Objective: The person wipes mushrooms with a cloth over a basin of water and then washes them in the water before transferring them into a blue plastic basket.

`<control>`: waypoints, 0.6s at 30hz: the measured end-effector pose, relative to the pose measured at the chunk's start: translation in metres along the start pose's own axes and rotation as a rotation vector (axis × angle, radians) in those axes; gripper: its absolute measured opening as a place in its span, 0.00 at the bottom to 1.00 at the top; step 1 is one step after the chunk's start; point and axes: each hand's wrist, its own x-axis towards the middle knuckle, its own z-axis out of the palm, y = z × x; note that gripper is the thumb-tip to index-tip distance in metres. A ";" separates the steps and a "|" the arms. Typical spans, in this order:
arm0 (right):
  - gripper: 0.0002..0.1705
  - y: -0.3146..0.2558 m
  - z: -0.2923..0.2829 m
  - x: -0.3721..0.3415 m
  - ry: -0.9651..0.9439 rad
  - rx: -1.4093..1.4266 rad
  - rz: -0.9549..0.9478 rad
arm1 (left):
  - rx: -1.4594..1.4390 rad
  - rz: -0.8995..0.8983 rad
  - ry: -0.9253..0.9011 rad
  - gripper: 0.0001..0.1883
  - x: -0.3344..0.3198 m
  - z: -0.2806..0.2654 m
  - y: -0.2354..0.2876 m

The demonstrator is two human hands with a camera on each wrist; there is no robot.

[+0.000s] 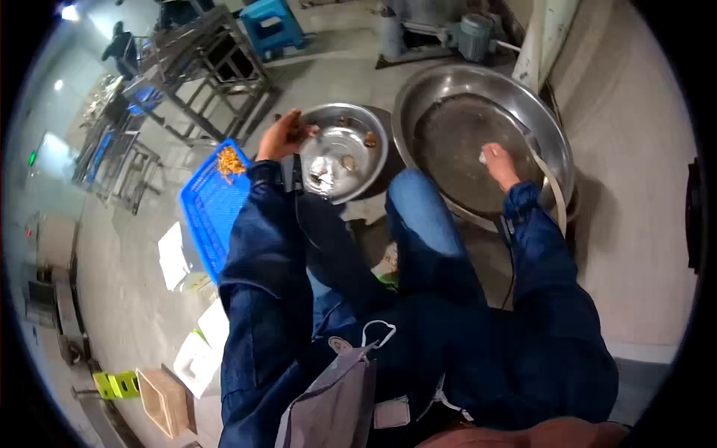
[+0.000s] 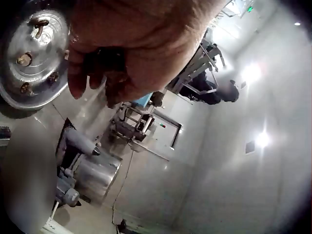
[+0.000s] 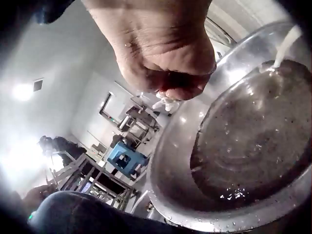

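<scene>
While right hand grips white scrap above large basin, left hand (cannot tell grip) near smaller basin.

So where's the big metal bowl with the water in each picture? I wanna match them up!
Head: the big metal bowl is in the upper half, right of the middle, under the right hand.
Left wrist: I can't spot it there.
Right wrist: it fills much of the right side.
Landmark: the blue stool, left of the bowl in the head and right wrist views; a blue patch in the left wrist view may be it.
</scene>
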 end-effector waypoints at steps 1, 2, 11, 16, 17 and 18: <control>0.18 -0.009 0.000 -0.005 -0.097 0.107 0.231 | 0.023 0.012 -0.015 0.10 0.014 -0.005 -0.006; 0.22 -0.016 -0.003 -0.001 -0.187 0.224 0.444 | 0.036 0.030 -0.033 0.12 0.029 -0.011 -0.015; 0.41 -0.087 -0.062 0.083 -0.437 -0.215 -0.178 | -0.326 -0.114 0.122 0.09 0.008 -0.050 -0.053; 0.30 -0.249 -0.171 0.123 -0.142 -0.348 -0.309 | -0.295 0.134 -0.083 0.15 -0.101 -0.091 0.055; 0.30 -0.276 -0.182 0.124 -0.097 -0.335 -0.342 | 0.360 0.419 -0.053 0.18 -0.128 -0.100 0.068; 0.30 -0.303 -0.190 0.124 -0.065 -0.316 -0.376 | -0.204 0.115 -0.121 0.21 -0.152 -0.103 0.103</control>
